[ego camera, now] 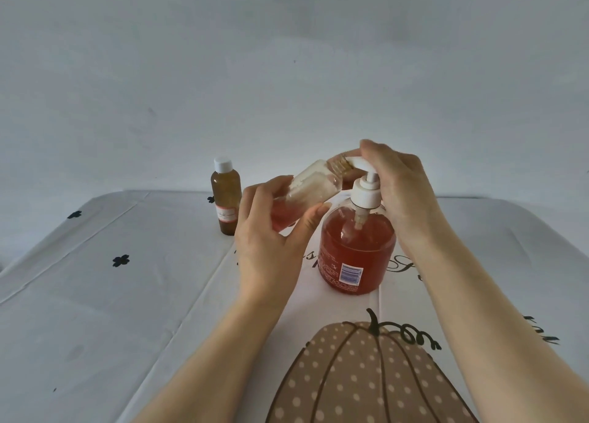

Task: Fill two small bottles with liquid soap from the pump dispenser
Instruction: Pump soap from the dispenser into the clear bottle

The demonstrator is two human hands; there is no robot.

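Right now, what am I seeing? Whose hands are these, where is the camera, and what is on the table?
No machine here: a person wears a camera on the head, looking down at their own hands. The left hand grips a small bottle, tilted, its mouth at the spout of the pump dispenser, which holds reddish soap. The right hand lies over the pump head. A capped brown bottle stands upright further left on the tablecloth, which bears a pumpkin print.

surface: table under a white tablecloth (95, 295) with dark clover marks | centre to lower centre: table runner (347, 308) printed with a dotted pumpkin | on runner, centre: pump dispenser (357, 257), upright, red-orange soap | left of centre, far edge: capped small bottle (225, 199), brown, upright
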